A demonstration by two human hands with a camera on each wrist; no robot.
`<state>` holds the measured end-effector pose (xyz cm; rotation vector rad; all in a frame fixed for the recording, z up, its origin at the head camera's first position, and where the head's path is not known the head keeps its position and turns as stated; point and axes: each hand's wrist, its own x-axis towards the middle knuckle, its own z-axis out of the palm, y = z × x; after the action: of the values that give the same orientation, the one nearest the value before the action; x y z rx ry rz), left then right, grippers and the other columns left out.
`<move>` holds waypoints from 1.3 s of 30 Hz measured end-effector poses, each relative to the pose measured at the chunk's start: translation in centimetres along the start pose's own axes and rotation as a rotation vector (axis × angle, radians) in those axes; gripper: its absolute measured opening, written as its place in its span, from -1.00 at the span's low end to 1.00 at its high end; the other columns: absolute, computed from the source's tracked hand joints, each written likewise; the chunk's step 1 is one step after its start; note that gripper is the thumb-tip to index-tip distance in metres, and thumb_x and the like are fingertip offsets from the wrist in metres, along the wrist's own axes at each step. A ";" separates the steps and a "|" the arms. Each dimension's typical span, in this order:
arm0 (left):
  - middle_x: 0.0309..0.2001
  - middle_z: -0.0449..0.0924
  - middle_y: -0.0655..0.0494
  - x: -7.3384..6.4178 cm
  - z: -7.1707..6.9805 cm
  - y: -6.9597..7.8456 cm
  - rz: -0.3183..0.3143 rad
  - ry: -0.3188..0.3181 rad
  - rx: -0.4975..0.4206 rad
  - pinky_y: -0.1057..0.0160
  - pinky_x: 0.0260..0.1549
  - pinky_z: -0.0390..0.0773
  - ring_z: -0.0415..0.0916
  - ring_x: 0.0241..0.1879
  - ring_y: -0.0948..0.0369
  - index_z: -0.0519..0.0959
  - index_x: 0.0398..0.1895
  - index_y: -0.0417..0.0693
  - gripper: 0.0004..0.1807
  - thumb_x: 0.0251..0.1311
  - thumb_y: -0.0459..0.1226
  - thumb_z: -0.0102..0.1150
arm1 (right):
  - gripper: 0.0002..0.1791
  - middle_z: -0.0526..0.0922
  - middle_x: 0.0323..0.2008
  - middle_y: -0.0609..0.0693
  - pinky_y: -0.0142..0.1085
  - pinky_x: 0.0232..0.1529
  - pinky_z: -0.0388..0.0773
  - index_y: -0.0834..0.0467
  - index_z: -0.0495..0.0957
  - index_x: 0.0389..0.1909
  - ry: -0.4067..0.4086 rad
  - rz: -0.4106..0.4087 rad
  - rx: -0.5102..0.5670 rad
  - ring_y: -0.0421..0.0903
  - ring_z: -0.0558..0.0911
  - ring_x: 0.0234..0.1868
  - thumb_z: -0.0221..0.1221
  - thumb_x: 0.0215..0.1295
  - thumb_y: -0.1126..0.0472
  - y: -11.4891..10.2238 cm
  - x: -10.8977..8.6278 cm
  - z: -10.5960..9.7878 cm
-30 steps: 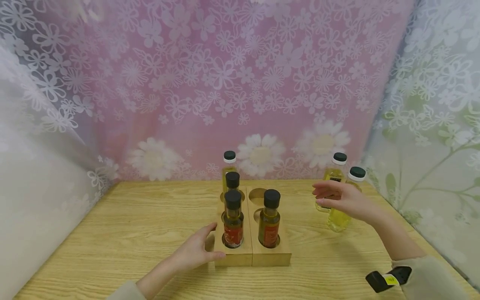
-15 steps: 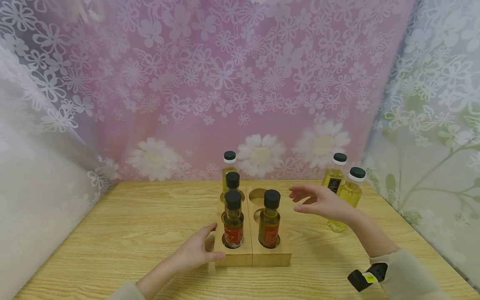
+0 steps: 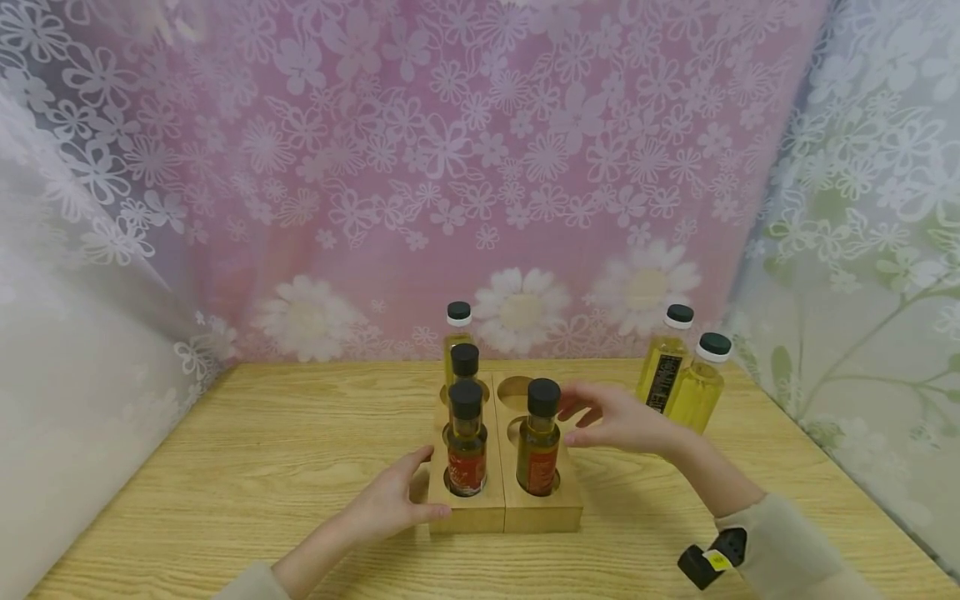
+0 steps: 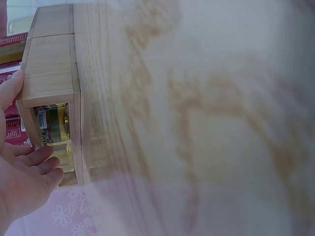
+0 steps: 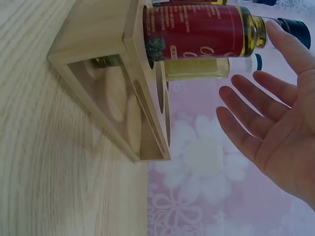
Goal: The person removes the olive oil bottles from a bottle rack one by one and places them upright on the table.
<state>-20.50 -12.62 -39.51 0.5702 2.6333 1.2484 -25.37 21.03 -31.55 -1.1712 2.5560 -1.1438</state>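
A wooden bottle rack [image 3: 543, 521] with round holes stands mid-table. My left hand [image 3: 386, 500] rests at its front left corner, thumb at the front and fingers along the side. In the left wrist view those fingers look relaxed beside the rack's open end. Two red-labelled oil bottles with black caps, one on the left [image 3: 467, 467] and one on the right [image 3: 538, 467], fill the front holes. My right hand [image 3: 622, 421] is beside the right one, fingers loosely bent. In the right wrist view its thumb overlaps that bottle's neck; contact is unclear.
Behind the left front bottle stand a black-capped bottle [image 3: 465, 362] and a bottle with a white-ringed cap [image 3: 458, 337]. The right row's rear holes [image 3: 516, 392] are unfilled. Two yellow oil bottles, one farther back [image 3: 660, 371] and one nearer [image 3: 697, 396], stand at the right.
My right hand has moved left, away from the two yellow oil bottles, to the right front bottle in the rack. The left hand has stayed at the rack's corner.
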 end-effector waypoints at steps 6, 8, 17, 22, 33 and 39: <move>0.32 0.17 -0.23 0.0 0.0 0.0 0.002 0.000 0.009 -0.23 0.12 0.21 0.11 0.28 -0.19 0.07 0.38 -0.31 0.03 -0.02 0.07 0.33 | -0.42 0.56 -0.12 -0.05 -0.16 -0.10 0.53 0.16 0.38 0.15 -0.018 0.001 -0.014 -0.05 0.54 -0.06 0.31 0.12 0.09 -0.1 0.4 0.7; 0.32 0.17 -0.22 0.0 0.0 -0.1 0.002 0.001 0.011 -0.22 0.12 0.21 0.11 0.28 -0.18 0.07 0.38 -0.31 0.03 -0.02 0.07 0.33 | -0.40 0.56 -0.14 -0.05 -0.17 -0.10 0.53 0.17 0.39 0.15 -0.022 0.006 -0.021 -0.05 0.54 -0.07 0.32 0.11 0.07 -0.2 0.5 1.0; 0.32 0.17 -0.22 0.1 0.0 -0.2 0.002 0.003 0.007 -0.22 0.12 0.20 0.10 0.29 -0.18 0.07 0.38 -0.31 0.03 -0.02 0.08 0.33 | -0.39 0.55 -0.08 0.02 -0.13 -0.14 0.55 0.24 0.43 0.10 -0.033 -0.002 -0.072 -0.03 0.56 -0.10 0.35 0.06 0.06 -0.5 1.1 1.9; 0.32 0.17 -0.22 0.1 0.0 -0.3 0.006 -0.003 0.010 -0.23 0.11 0.22 0.11 0.28 -0.18 0.07 0.38 -0.32 0.04 -0.02 0.09 0.32 | -0.45 0.56 -0.10 -0.05 -0.15 -0.14 0.55 0.17 0.46 0.06 -0.028 0.013 -0.075 -0.09 0.56 -0.13 0.34 0.08 0.04 -0.5 1.2 2.1; 0.32 0.17 -0.23 0.1 0.1 -0.4 -0.003 -0.002 0.004 -0.23 0.11 0.21 0.11 0.28 -0.19 0.08 0.37 -0.31 0.04 -0.03 0.10 0.32 | -0.57 0.58 -0.19 -0.11 -0.20 -0.21 0.56 0.11 0.51 -0.05 0.042 -0.021 -0.107 -0.18 0.57 -0.24 0.35 0.06 0.08 -0.7 0.8 2.4; 0.32 0.16 -0.23 0.1 0.0 -0.4 0.007 -0.001 0.004 -0.22 0.12 0.22 0.11 0.28 -0.18 0.07 0.37 -0.32 0.04 -0.03 0.10 0.32 | -0.55 0.57 -0.18 -0.03 -0.16 -0.19 0.56 0.19 0.50 -0.06 0.087 0.013 -0.093 -0.12 0.57 -0.23 0.35 0.06 0.10 -1.2 0.5 1.5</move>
<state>-20.74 -12.79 -39.79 0.5809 2.6356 1.2454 -24.40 19.28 -31.71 -1.1458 2.7048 -1.1080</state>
